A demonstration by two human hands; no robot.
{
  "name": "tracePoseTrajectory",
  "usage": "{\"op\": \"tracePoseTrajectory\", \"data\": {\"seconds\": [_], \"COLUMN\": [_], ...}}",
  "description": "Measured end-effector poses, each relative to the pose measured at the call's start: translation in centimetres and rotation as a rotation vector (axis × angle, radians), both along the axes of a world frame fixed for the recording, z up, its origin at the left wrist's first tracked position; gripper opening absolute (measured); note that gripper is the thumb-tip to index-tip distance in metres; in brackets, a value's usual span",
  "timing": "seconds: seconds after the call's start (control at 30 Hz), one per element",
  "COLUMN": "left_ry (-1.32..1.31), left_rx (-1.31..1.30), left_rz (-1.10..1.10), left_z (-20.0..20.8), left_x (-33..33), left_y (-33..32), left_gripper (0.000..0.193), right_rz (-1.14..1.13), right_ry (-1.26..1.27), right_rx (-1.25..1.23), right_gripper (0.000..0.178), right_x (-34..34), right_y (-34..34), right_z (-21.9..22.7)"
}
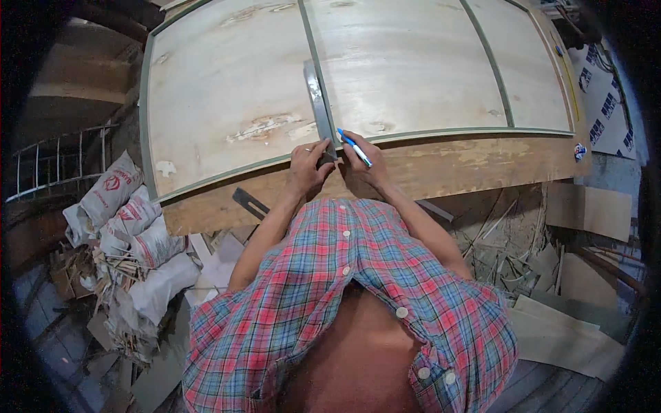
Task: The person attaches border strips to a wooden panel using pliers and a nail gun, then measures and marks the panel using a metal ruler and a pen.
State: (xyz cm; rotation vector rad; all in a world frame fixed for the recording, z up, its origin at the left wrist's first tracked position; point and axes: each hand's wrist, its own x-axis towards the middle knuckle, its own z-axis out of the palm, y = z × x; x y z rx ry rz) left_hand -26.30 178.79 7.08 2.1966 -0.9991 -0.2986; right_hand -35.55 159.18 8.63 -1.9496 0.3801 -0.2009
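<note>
A large pale plywood panel [227,89], divided by dark green strips [314,48], lies on a wooden workbench [441,165]. A long metal ruler [318,96] rests on it, running away from me alongside the middle strip. At the near edge, my left hand [308,167] grips the ruler's near end with its fingers and thumb. Close on its right, my right hand [368,165] is closed around a blue and white pen [355,147]. The pen lies slanted in that hand, beside the ruler and the strip; its tip is hard to make out.
A dark slotted metal piece [249,203] sticks out by the bench's near edge, left of my forearm. White sacks [131,213] and wood scraps are piled on the left. Offcut boards [564,337] lie on the right. A yellow tape measure [569,76] lies along the bench's right end.
</note>
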Motion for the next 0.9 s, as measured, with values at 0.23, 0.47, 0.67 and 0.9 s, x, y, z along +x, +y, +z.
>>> {"op": "tracePoseTrajectory", "data": {"seconds": [0.23, 0.47, 0.67, 0.9], "left_ry": [-0.109, -0.229, -0.284, -0.296], "left_rx": [0.048, 0.166, 0.198, 0.234], "left_rz": [-0.004, -0.090, -0.111, -0.125], "left_z": [0.8, 0.9, 0.4, 0.4], "left_x": [-0.6, -0.5, -0.3, -0.3], "left_y": [-0.2, -0.2, -0.3, -0.2], "left_gripper": [0.067, 0.064, 0.065, 0.064], "right_rz": [-0.022, -0.024, -0.020, -0.005], "right_ry": [-0.042, -0.065, -0.068, -0.058], "right_rx": [-0.130, -0.245, -0.239, -0.229], "right_gripper": [0.049, 0.053, 0.054, 0.053], "right_x": [0.1, 0.3, 0.0, 0.1], "right_y": [0.7, 0.7, 0.7, 0.5], "right_z": [0.2, -1.1, -1.2, -1.5]}}
